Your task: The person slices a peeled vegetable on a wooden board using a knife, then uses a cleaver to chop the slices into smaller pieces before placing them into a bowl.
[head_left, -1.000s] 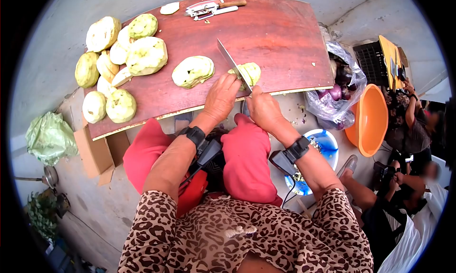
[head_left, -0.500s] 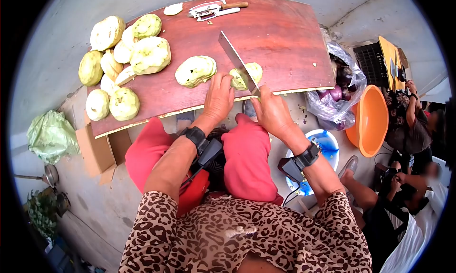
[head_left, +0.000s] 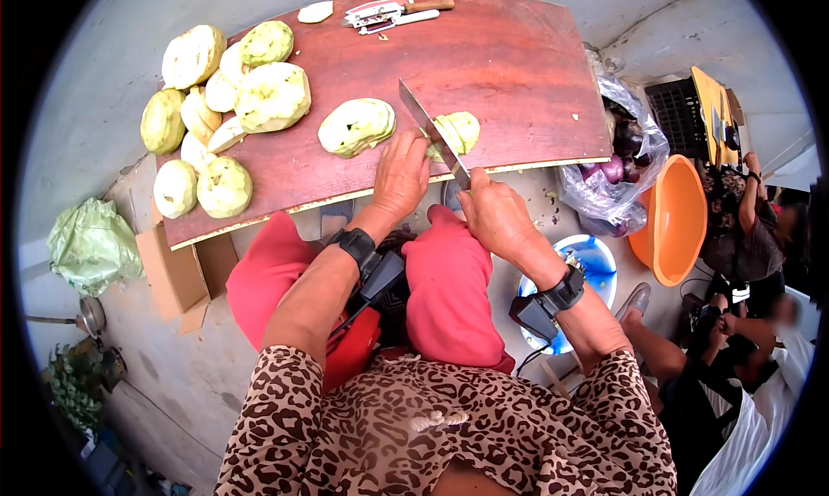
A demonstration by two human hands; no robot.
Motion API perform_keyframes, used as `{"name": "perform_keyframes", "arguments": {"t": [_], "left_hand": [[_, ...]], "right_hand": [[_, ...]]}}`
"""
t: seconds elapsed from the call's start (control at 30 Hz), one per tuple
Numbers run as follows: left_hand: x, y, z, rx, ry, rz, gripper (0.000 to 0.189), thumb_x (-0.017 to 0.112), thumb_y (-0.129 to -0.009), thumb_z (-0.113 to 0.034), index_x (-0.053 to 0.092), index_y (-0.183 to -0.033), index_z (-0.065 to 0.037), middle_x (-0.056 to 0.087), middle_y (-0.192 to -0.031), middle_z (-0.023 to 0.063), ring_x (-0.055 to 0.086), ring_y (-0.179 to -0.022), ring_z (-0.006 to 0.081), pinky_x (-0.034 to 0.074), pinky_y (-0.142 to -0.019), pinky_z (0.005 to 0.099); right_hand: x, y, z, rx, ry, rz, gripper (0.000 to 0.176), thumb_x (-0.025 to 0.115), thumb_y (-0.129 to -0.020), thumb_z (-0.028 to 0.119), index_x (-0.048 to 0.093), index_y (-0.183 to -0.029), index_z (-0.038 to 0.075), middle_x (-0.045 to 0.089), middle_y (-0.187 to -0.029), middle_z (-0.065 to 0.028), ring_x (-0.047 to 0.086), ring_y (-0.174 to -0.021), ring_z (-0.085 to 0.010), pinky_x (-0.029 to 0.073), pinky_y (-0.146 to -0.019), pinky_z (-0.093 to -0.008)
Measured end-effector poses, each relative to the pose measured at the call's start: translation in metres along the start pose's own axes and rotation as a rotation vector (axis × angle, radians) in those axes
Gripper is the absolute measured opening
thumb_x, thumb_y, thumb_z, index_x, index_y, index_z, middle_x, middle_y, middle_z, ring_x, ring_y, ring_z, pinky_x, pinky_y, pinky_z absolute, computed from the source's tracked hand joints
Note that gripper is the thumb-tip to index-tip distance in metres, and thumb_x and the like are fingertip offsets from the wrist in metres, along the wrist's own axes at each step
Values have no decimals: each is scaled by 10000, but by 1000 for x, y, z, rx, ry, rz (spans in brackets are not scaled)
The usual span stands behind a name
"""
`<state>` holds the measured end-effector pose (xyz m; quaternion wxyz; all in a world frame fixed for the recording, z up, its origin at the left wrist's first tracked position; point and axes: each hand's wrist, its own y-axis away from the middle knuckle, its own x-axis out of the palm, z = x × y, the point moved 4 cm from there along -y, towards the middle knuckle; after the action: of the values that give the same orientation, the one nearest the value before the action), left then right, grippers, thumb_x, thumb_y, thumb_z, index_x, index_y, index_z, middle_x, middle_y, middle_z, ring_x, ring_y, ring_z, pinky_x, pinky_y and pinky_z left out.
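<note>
My right hand [head_left: 495, 211] is wrapped round the handle of a broad kitchen knife [head_left: 433, 130]. Its blade slants across a sliced piece of peeled eggplant [head_left: 460, 131] near the table's front edge. With bent fingers, my left hand [head_left: 402, 170] steadies the eggplant just left of the blade; its fingertips partly hide that side. Left of this hand lies a cut stack of peeled eggplant [head_left: 356, 127]. Several whole peeled eggplants [head_left: 273, 97] and pale pieces are heaped at the table's left end.
On the red-brown table [head_left: 509, 64], peelers [head_left: 397, 14] lie at the back beside a pale slice [head_left: 315, 12]. A plastic bag of purple eggplants [head_left: 615, 168], an orange basin [head_left: 669, 220] and a blue-white bucket [head_left: 596, 263] stand right. Another person [head_left: 747, 211] sits far right.
The knife has shifted slightly down and left across the eggplant piece, and more cut slices show right of the blade. My left hand has moved slightly right.
</note>
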<state>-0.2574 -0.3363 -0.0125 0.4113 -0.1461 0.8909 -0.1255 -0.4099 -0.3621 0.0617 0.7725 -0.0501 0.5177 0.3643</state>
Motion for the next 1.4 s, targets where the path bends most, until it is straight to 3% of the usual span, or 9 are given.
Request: {"name": "perform_keyframes", "arguments": {"t": [0.37, 0.63, 0.83, 0.93, 1.03, 1.07, 1.2, 1.4], "left_hand": [[1, -1, 3, 19, 2, 18, 297, 648, -745, -6, 573, -1032, -26, 546, -1057, 127, 524, -1008, 326, 433, -847, 419], [-2, -1, 2, 48, 19, 12, 302, 636, -744, 15, 568, -1035, -21, 539, -1030, 137, 527, -975, 338, 448, -824, 430], [-8, -1, 2, -83, 43, 147, 449, 653, -739, 47, 507, -1161, 1, 510, -1163, 171, 530, -1070, 381, 463, -894, 423], [-12, -11, -3, 2, -53, 200, 562, 624, -745, 40, 471, -1282, -24, 455, -1303, 184, 476, -1200, 386, 438, -975, 423], [-14, -29, -12, 207, -357, 260, 658, 578, -763, 37, 428, -1392, -85, 373, -1435, 192, 368, -1338, 383, 377, -1061, 444], [-14, -36, -14, 240, -410, 306, 714, 547, -790, 22, 388, -1458, -174, 312, -1513, 170, 301, -1398, 373, 318, -1104, 476], [-9, -67, -25, 518, -590, 508, 722, 574, -813, -43, 385, -1463, -294, 287, -1548, 134, 281, -1418, 360, 291, -1117, 488], [24, -85, -26, 712, -638, 810, 654, 549, -855, -68, 396, -1443, -309, 302, -1550, 69, 278, -1430, 321, 310, -1109, 494]], "right_hand": [[1, -6, 7, 8, 12, 46, 226, 553, -924, 178, 466, -941, -30, 651, -757, -266, 655, -746, -443, 525, -671, -515], [34, -26, -17, 3, -40, -37, 255, 549, -929, 213, 448, -957, -20, 649, -758, -268, 645, -739, -451, 516, -682, -522], [27, -19, -23, -91, -150, -154, 263, 573, -920, 204, 456, -1027, -6, 642, -765, -263, 624, -729, -465, 495, -662, -540], [9, -7, -24, -130, -253, -257, 270, 599, -906, 170, 459, -1059, -3, 634, -772, -265, 613, -730, -472, 487, -645, -540], [-12, 9, -33, -118, -303, -373, 269, 623, -898, 136, 463, -1050, -17, 622, -769, -271, 606, -727, -473, 473, -618, -525], [-15, 12, -41, -103, -324, -397, 269, 624, -899, 137, 465, -1051, -19, 622, -767, -270, 606, -727, -473, 470, -616, -521], [-21, 30, -63, 3, -448, -437, 233, 620, -909, 119, 505, -1029, -44, 639, -823, -251, 616, -733, -446, 470, -606, -439], [-4, 48, -100, 124, -478, -404, 221, 616, -916, 137, 512, -1011, -34, 647, -774, -210, 635, -682, -396, 463, -576, -416]]}}
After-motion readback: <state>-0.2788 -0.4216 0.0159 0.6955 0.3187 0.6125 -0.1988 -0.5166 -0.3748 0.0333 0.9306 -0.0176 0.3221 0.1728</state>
